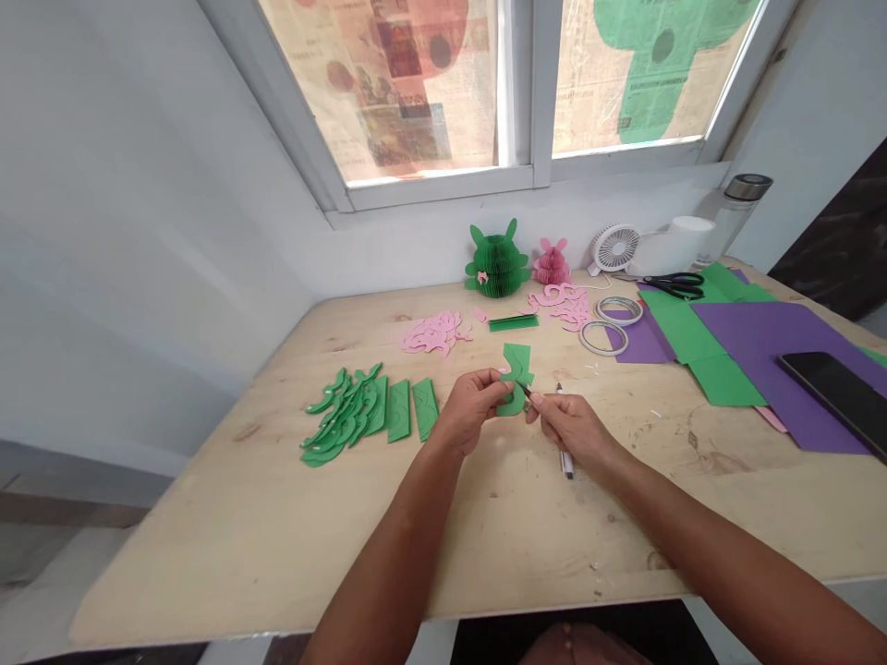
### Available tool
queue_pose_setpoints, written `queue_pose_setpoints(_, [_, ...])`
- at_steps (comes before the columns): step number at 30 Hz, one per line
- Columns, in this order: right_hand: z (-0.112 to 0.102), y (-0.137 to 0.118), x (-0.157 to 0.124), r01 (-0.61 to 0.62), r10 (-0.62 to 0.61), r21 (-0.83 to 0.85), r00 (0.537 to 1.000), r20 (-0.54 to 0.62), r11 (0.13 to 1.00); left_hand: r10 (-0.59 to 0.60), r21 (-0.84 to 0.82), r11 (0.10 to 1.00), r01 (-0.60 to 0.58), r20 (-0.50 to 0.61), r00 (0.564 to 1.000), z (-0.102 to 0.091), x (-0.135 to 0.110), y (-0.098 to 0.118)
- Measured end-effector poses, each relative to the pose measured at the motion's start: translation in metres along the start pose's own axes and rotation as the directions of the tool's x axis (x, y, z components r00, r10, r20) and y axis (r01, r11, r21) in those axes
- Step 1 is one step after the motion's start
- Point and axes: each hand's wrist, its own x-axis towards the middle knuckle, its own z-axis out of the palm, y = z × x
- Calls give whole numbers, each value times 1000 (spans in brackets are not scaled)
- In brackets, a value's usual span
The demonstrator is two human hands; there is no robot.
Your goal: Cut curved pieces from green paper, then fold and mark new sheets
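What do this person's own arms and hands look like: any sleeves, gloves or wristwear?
Both the left hand and the right hand are bare, without gloves. The forearms show no sleeves, and no watch or bracelet is visible.

Head-worn, single view: I look forward, down, fairly near my left hand (477,404) and right hand (574,427); wooden table (263,545), window (541,92) beyond.

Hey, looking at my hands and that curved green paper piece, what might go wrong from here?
The small dark tool in your right hand is close to your left hand, so a slip might nick skin or tear the curved green paper piece. The slim white-and-black marker pen lies close by your right hand, which could knock it rolling.
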Motion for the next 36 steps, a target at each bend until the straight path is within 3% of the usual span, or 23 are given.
queue_pose_setpoints(36, [1, -3, -1, -4, 4, -21, 1000, -1, 1000, 9, 27, 1000, -10, 51, 999, -4, 1, 0])
